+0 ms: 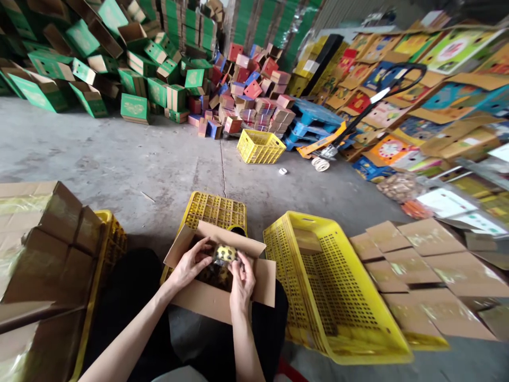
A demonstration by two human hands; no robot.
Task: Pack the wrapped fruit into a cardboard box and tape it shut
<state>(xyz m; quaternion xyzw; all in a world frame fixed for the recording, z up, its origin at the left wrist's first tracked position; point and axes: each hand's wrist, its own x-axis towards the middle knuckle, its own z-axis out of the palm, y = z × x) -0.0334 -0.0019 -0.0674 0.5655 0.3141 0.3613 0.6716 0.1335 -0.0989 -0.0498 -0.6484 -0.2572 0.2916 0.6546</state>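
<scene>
Gripping wrapped item (224,254) | both hands (217,270) closed on it | over open carton (222,286)

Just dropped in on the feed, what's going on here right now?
A person sits on a warehouse floor with an open cardboard box in front of them. Both hands, the left hand and the right hand, hold a small yellow-and-dark wrapped item over the box opening. A large yellow plastic crate lies tilted to the right, another yellow crate sits behind the box, and flattened cartons lie beyond.
</scene>
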